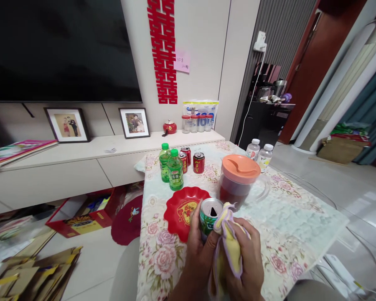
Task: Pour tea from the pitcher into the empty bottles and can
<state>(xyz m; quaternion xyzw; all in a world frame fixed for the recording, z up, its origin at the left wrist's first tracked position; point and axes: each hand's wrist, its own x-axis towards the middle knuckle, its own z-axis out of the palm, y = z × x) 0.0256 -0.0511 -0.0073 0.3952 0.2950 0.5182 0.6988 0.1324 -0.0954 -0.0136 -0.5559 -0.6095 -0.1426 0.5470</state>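
Observation:
A green can (207,217) with an opened top is held upright by my left hand (197,255), its fingers wrapped round the can's side. My right hand (247,255) grips a yellow cloth (232,246) with a purple edge, and the cloth touches the can's right side. Just behind and to the left of the can lies a red scalloped plate (175,211). A pitcher (233,192) of dark liquid with an orange lid stands behind my hands.
On the flowered tablecloth (166,259) stand two green bottles (176,173) and several red cans (198,163) at the back left. Two white-capped bottles (265,158) are at the back right. A cabinet (122,152) with picture frames runs behind the table.

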